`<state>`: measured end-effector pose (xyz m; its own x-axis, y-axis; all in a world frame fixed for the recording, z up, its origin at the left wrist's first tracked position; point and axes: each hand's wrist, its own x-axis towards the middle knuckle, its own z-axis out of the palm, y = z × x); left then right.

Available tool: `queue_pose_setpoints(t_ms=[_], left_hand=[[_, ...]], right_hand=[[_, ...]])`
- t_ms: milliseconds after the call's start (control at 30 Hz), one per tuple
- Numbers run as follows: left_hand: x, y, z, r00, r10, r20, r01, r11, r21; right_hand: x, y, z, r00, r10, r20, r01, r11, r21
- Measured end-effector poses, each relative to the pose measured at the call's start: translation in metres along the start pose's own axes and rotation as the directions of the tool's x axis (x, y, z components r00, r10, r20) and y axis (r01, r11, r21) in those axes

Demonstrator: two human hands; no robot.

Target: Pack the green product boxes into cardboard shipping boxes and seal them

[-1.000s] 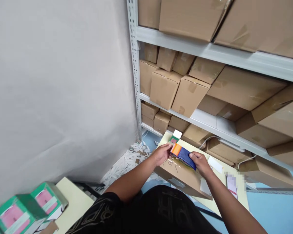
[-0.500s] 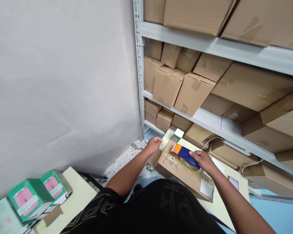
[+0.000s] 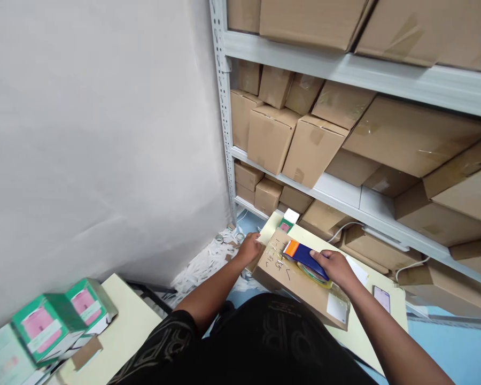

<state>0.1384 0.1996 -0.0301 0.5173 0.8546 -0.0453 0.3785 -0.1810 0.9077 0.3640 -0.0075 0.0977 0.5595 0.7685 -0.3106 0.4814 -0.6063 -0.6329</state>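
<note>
A brown cardboard box (image 3: 288,286) with handwriting on top lies on a pale yellow table (image 3: 369,315). My right hand (image 3: 333,267) is closed round a blue and orange tape dispenser (image 3: 302,255) that rests on the box top, over a strip of clear tape. My left hand (image 3: 250,249) grips the box's far left corner, fingers curled over its edge.
A grey metal shelf rack (image 3: 344,72) full of brown cartons fills the right. A phone (image 3: 382,298) lies on the table right of the box. Green and pink boxes (image 3: 48,326) sit on another table at lower left. Paper scraps (image 3: 206,262) litter the floor by the white wall.
My left hand let go of the dispenser's front and moved left to the box's corner. The dispenser stays in my right hand on the box top.
</note>
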Motion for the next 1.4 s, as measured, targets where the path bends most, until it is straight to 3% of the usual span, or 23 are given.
queue_pose_setpoints(t_ms=[67, 167, 233, 300, 500, 633, 733, 900, 1033, 1133, 1267, 1400], left_hand=[[-0.001, 0.010, -0.010, 0.980, 0.195, 0.039, -0.197, 0.978, 0.062], [-0.007, 0.027, -0.012, 0.849, 0.458, 0.262, -0.508, 0.844, 0.173], [-0.012, 0.038, -0.006, 0.799, 0.445, 0.404, -0.565, 0.787, 0.250], [-0.016, 0.045, 0.000, 0.805, 0.372, 0.462, -0.548, 0.765, 0.339], [-0.015, 0.058, 0.001, 0.828, 0.250, 0.502, -0.506, 0.719, 0.475], [-0.013, 0.065, 0.006, 0.833, 0.213, 0.510, -0.505, 0.667, 0.547], [-0.010, 0.065, 0.011, 0.829, 0.185, 0.528, -0.509, 0.640, 0.575], [-0.005, 0.063, 0.014, 0.832, 0.172, 0.527, -0.506, 0.624, 0.595], [-0.003, 0.066, 0.015, 0.839, 0.165, 0.519, -0.492, 0.637, 0.593], [-0.002, 0.070, 0.015, 0.835, 0.140, 0.533, -0.487, 0.640, 0.595], [-0.001, 0.068, 0.016, 0.823, 0.160, 0.545, -0.507, 0.639, 0.578], [0.000, 0.061, 0.016, 0.824, 0.192, 0.533, -0.515, 0.645, 0.564]], right_hand=[[-0.001, 0.000, -0.002, 1.000, 0.011, 0.001, -0.011, 1.000, 0.013], [-0.004, -0.002, -0.004, 1.000, 0.019, 0.009, -0.019, 1.000, 0.006], [-0.004, -0.004, -0.006, 1.000, 0.022, 0.003, -0.022, 0.999, -0.025], [-0.002, -0.006, -0.006, 1.000, 0.016, -0.005, -0.016, 0.999, -0.035], [0.007, -0.009, -0.011, 0.999, -0.022, 0.028, 0.022, 1.000, 0.005], [-0.004, 0.002, -0.030, 0.999, -0.016, 0.040, 0.016, 1.000, -0.005], [-0.022, 0.034, -0.056, 0.999, 0.028, 0.021, -0.029, 0.999, 0.026], [-0.062, 0.123, -0.109, 0.993, 0.118, -0.003, -0.117, 0.983, 0.138], [-0.096, 0.194, -0.145, 0.969, 0.237, 0.066, -0.245, 0.932, 0.266], [-0.109, 0.234, -0.159, 0.956, 0.274, 0.104, -0.293, 0.915, 0.277], [-0.099, 0.266, -0.145, 0.951, 0.294, 0.091, -0.307, 0.932, 0.194], [-0.070, 0.270, -0.093, 0.953, 0.270, 0.138, -0.297, 0.924, 0.243]])
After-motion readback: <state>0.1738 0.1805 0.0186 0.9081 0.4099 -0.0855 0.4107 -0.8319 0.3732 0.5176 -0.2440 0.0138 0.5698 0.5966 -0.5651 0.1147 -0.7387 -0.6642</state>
